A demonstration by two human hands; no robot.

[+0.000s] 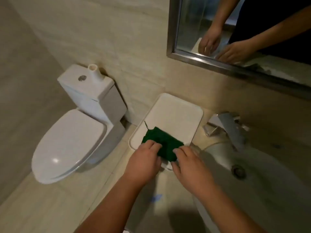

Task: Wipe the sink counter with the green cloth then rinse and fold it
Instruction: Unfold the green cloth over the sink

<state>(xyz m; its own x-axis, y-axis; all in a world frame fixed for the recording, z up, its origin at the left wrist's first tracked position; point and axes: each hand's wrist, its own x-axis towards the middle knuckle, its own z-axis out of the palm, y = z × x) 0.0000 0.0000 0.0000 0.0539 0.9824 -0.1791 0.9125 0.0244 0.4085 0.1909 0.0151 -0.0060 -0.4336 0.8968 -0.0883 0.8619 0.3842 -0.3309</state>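
Right now, in the head view, both hands are down on the green cloth point(162, 144), which lies folded into a small dark rectangle in the near end of a white tray point(178, 113). The tray sits on the beige sink counter point(165, 190), its far end close to the wall, its near right corner by the rim of the sink.

The left hand point(143, 161) covers the cloth's near left part, its fingers curled onto the fabric; whether they pinch it or only press it cannot be told. The right hand point(189, 163) rests on the cloth's near right edge with fingers spread forward and flat, the thumb tucked toward the tray rim, more pressing than gripping. A thin dark thread sticks out from the cloth's far left corner onto the tray floor.

To the right, the white sink basin point(252, 169) shows its round drain point(238, 170), and a chrome faucet point(230, 126) stands at its far edge. On the far wall above hangs a metal-framed mirror point(193, 27), reflecting both hands and a dark sleeve. To the left, lower than the counter, stands a white toilet point(70, 140) with its lid shut; a small white vase point(95, 71) sits on the tank.
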